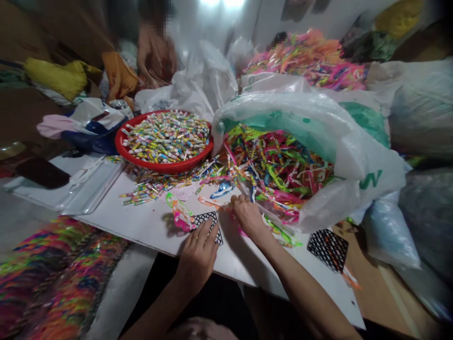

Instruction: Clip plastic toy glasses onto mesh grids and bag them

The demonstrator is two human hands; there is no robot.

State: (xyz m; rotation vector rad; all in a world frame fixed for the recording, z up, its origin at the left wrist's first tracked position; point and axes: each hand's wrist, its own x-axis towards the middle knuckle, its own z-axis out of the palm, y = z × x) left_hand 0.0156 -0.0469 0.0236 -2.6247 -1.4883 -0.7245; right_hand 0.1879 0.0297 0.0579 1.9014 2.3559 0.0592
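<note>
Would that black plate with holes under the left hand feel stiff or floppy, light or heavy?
The black plate is probably stiff, since its visible edges look straight. It is likely light for its size, being seemingly full of holes. Without the left hand on it, it might slide easily: the white tabletop looks smooth.

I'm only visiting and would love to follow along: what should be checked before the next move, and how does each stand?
1. Left hand resting on the grid: ok.
2. Right hand gripping a piece: cannot tell, its grip is too unclear.
3. Bag mouth open towards the table: ok.
4. Tub upright: ok.
5. All sticks inside the tub: not ok, many lie in front of it.
</note>
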